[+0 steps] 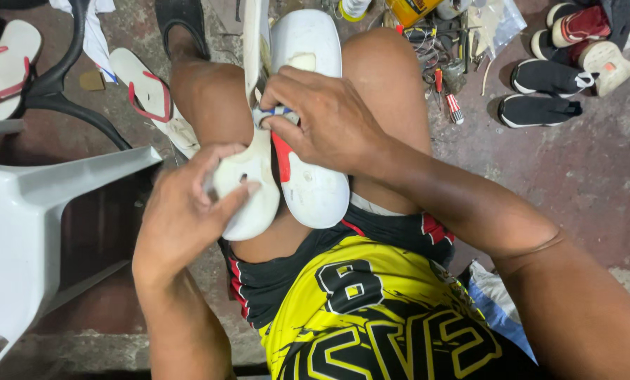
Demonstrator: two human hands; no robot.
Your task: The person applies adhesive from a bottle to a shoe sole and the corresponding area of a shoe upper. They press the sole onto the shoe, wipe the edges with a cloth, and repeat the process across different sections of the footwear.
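Observation:
A white shoe [313,186] with red and blue trim lies sole-side toward me between my knees, its heel end near my lap. A white sole piece [248,197], partly peeled away from the shoe, stands on its left side. My left hand [185,211] grips the rounded end of that sole piece, thumb pressed on its face. My right hand [325,119] pinches the middle of the shoe where the sole meets the upper, fingers curled over the seam.
A white plastic chair [40,204] stands at the left. Flip-flops [149,95] lie on the concrete floor beyond my left knee. Screwdrivers and small tools [449,77] are scattered past my right knee, with several shoes [568,63] at the upper right.

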